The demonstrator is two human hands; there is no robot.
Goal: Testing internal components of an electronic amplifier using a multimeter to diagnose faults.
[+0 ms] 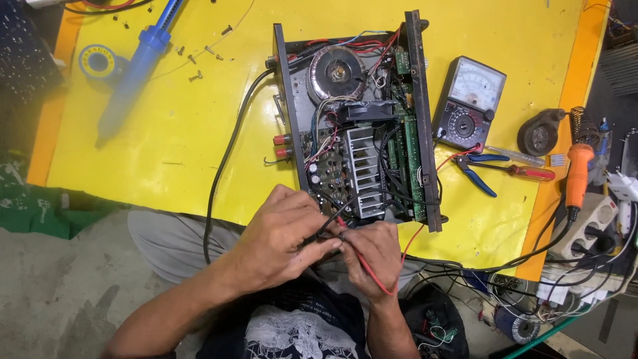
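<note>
Both hands meet at the near edge of the opened black metal amplifier chassis [359,126], which lies on the yellow table [166,133] with its circuit boards exposed for reach. The left hand [282,236] has its fingers pinched together on a thin black probe lead [330,221], and the right hand [375,256] has its fingers clamped on a thin red probe lead [365,266]. The grey analogue multimeter [468,103] sits just right of the chassis, its dial facing the person.

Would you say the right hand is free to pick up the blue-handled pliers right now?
Probably not at once: the right hand is pinching a red probe lead together with the left hand. The blue-handled pliers lie uncovered on the yellow table.
</note>
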